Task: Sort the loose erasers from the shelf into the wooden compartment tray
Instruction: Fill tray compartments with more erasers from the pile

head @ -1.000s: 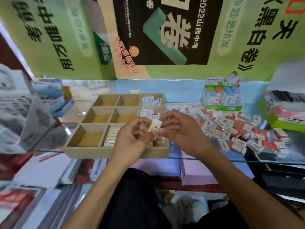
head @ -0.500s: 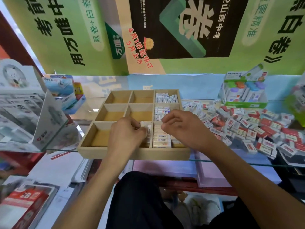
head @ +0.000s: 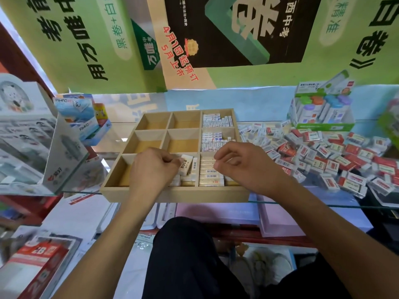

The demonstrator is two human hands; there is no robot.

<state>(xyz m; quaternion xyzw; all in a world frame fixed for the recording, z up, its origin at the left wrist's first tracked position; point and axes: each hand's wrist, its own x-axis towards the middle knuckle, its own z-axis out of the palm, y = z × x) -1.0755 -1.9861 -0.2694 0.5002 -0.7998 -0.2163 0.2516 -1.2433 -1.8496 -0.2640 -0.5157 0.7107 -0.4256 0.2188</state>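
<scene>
A wooden compartment tray (head: 172,194) sits on the glass shelf in front of me. Its right column holds rows of wrapped erasers, and the near middle cell is partly filled. My left hand (head: 151,169) hovers over that near middle cell and pinches a cream eraser (head: 185,164), tilted above the erasers lying there. My right hand (head: 244,165) hangs over the near right cell with its fingers loosely curled and nothing in them. A big heap of loose red-and-white erasers (head: 328,158) lies on the glass to the right of the tray.
A green display box of correction tapes (head: 321,111) stands behind the heap. White and blue display boxes (head: 43,134) crowd the left of the shelf. The glass edge (head: 302,202) runs just in front of the tray. Paper stock lies on the level below.
Both hands held one eraser above the tray a second ago. My left hand has lowered it to the near middle cell, and my right hand has let go and drawn right.
</scene>
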